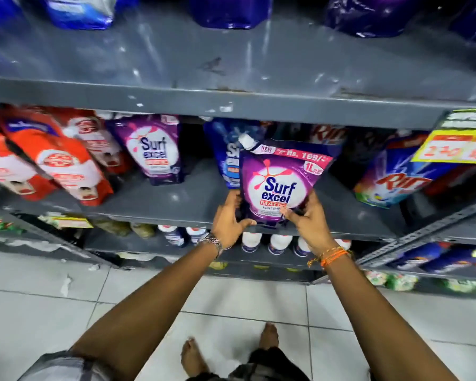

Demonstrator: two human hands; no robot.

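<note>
Left hand [228,221] and right hand [311,224] gripping bottom corners of purple detergent pouch [278,177], upright at grey shelf [176,199] front, long axis vertical, spout cap [246,141] top-left.

Two purple Surf pouches [279,182] [155,149], one blue Surf pouch [227,158], two hands [228,224] [311,226].

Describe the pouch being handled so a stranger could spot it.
Find the middle grey shelf, front edge, right of centre. The purple Surf Excel pouch there is held at its base by the left hand and right hand. Only it shows a pink Rs. 169 price band.
</note>
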